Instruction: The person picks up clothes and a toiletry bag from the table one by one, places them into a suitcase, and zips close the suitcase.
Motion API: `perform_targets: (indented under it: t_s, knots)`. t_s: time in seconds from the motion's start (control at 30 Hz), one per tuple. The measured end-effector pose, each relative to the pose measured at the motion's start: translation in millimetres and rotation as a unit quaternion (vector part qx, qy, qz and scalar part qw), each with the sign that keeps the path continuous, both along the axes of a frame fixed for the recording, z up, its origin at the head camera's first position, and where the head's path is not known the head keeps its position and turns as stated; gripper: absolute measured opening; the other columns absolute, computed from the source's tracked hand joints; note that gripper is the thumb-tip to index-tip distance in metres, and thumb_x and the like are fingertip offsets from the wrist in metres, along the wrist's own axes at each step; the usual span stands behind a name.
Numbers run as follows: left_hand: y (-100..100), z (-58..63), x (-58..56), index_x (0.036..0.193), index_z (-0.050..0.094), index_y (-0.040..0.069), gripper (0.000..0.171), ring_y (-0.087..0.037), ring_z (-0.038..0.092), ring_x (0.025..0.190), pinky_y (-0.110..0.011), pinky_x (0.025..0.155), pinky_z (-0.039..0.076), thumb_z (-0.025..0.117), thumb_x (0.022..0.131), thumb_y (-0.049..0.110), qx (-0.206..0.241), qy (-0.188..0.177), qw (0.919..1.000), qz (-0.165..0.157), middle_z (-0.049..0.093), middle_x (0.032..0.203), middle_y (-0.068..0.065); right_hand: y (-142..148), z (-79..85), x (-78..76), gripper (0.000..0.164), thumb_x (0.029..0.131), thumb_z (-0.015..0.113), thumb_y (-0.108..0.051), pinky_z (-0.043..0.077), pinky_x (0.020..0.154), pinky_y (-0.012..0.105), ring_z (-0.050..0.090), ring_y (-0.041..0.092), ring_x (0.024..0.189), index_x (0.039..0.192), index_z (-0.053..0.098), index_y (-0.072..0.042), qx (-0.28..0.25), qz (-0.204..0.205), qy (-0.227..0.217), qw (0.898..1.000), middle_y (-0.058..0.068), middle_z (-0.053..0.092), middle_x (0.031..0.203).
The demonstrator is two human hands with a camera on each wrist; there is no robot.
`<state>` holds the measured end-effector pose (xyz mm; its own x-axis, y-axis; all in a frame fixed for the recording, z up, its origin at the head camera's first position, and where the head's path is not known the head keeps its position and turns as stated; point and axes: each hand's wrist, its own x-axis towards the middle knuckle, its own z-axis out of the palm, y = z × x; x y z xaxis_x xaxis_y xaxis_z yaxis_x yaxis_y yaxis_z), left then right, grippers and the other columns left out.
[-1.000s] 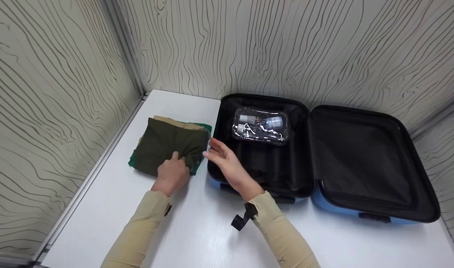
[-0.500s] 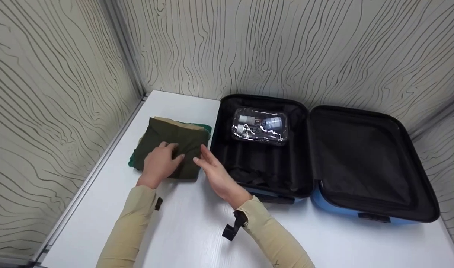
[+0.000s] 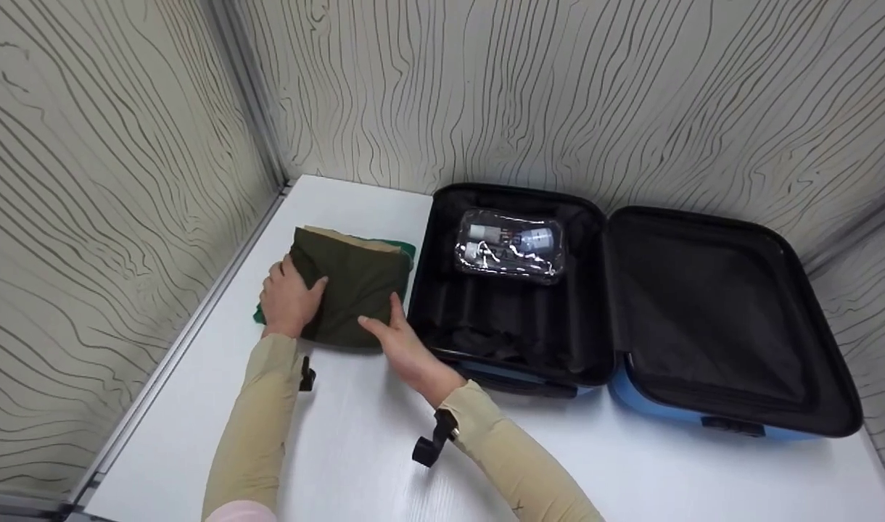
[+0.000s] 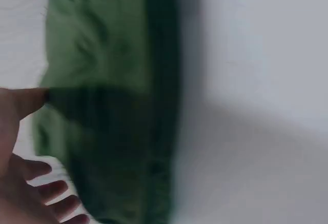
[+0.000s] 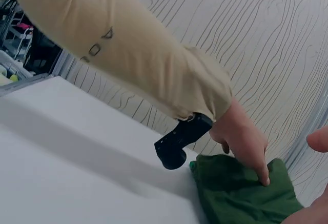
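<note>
A dark olive folded garment (image 3: 352, 290) tops a stack of folded clothes, with a tan cloth (image 3: 373, 245) and a green cloth (image 3: 408, 250) showing at the back edge. My left hand (image 3: 289, 297) rests at the stack's left side, thumb on the olive fabric and fingers spread along the edge. In the left wrist view, the thumb touches the cloth and the loose fingers (image 4: 56, 190) lie apart from one another. At the right front corner, my right hand (image 3: 410, 351) touches the garment with thumb and fingers extended. Its fingertips are partly hidden in the right wrist view.
An open suitcase (image 3: 511, 375), black inside with a blue shell, stands right of the stack, its lid (image 3: 711, 312) folded out to the right. A clear toiletry pouch (image 3: 511, 246) with small bottles lies inside at the back. Patterned walls (image 3: 529, 94) border the white table (image 3: 363, 449).
My left hand has moved from the garment's front middle to its left edge. My right hand has come left and nearer, onto the front right corner. The garment's bunched front corner now lies flatter.
</note>
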<state>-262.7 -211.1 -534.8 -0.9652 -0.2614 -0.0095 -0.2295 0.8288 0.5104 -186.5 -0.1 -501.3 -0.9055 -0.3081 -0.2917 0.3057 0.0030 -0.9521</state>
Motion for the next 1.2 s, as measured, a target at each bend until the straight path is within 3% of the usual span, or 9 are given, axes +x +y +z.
perform_targets:
  t_s: [0.13, 0.3, 0.63, 1.0, 1.2]
  knots:
    - [-0.1, -11.8, -3.0, 0.154, 0.025, -0.012, 0.076, -0.051, 0.036, 0.135, -0.061, 0.112, 0.026, 0.059, 0.103, 0.034, 0.006, 0.002, 1.0000, 0.003, 0.034, 0.150, -0.035, -5.3, -10.3, -3.4, 0.098, 0.099, 0.064, -0.036, 0.009, 0.121, 0.046, -0.003, 0.029, 0.153, 0.163, -0.004, -0.006, 0.031, -0.024, -0.003, 0.999, 0.017, -0.005, 0.169]
    - [3.1, -19.8, -3.1, 0.150, 0.032, -0.014, 0.072, -0.048, 0.036, 0.133, -0.060, 0.112, 0.025, 0.063, 0.102, 0.030, 0.020, 0.017, 0.9993, 0.025, 0.037, 0.146, -0.034, -7.6, -20.0, -5.4, 0.100, 0.099, 0.065, -0.037, 0.010, 0.121, 0.047, -0.003, 0.030, 0.153, 0.163, -0.006, -0.006, 0.040, -0.035, -0.033, 0.998, 0.018, -0.005, 0.168]
    - [-1.4, -14.8, -3.9, 0.147, 0.036, -0.015, 0.066, -0.048, 0.039, 0.131, -0.060, 0.111, 0.026, 0.063, 0.101, 0.024, 0.028, 0.013, 0.9992, 0.024, 0.040, 0.145, -0.033, -13.7, -33.6, -6.0, 0.093, 0.099, 0.066, -0.029, 0.016, 0.120, 0.044, 0.005, 0.031, 0.153, 0.163, 0.005, -0.003, 0.014, -0.040, -0.040, 0.998, 0.020, 0.003, 0.168]
    - [-11.7, -14.5, 5.6, 0.148, 0.037, -0.011, 0.064, -0.047, 0.040, 0.132, -0.059, 0.110, 0.027, 0.064, 0.101, 0.023, 0.029, 0.025, 0.9988, 0.029, 0.043, 0.146, -0.031, -10.4, -36.7, -7.2, 0.089, 0.098, 0.068, -0.033, 0.016, 0.120, 0.046, 0.011, 0.032, 0.152, 0.162, 0.014, -0.002, 0.055, -0.002, -0.016, 0.998, 0.021, 0.013, 0.166]
    - [-12.1, -12.7, 10.4, 0.147, 0.039, -0.008, 0.062, -0.047, 0.042, 0.129, -0.060, 0.106, 0.027, 0.066, 0.097, 0.017, 0.029, 0.048, 0.9978, 0.034, 0.047, 0.142, -0.030, -12.5, -34.7, -8.1, 0.097, 0.095, 0.071, -0.028, 0.022, 0.119, 0.045, 0.014, 0.033, 0.152, 0.162, 0.006, 0.001, 0.030, -0.015, -0.034, 0.999, 0.024, 0.011, 0.166]
